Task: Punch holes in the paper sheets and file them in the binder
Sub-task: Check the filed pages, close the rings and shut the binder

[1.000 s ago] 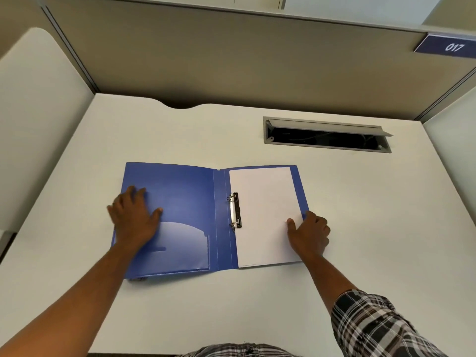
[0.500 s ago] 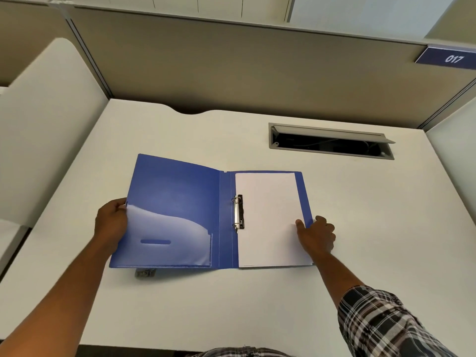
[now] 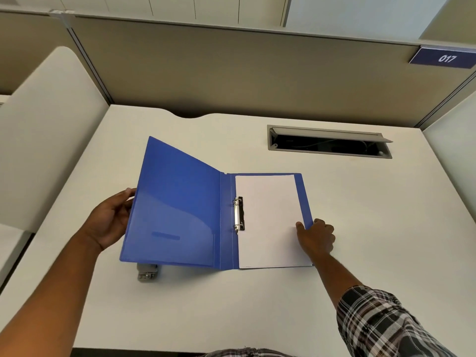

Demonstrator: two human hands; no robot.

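Nearest, a grey hole punch (image 3: 146, 272) peeks from under the blue binder (image 3: 177, 202) on the counter (image 3: 386, 228). The left hand (image 3: 108, 222) grips the lifted cover's edge; the right hand (image 3: 318, 237) presses flat, fingers (image 3: 300, 225) spread, on the paper sheets (image 3: 269, 217) filed on the rings. Thin, floppy plastic: best held by its edges. Beyond, a sign (image 3: 444, 58) reads "017".

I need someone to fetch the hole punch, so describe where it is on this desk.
Start at the white desk and find the open blue binder. Under its raised left cover's near corner, a small grey metal hole punch pokes out. It is the only grey object beside the binder; the grey cable tray lies far behind.
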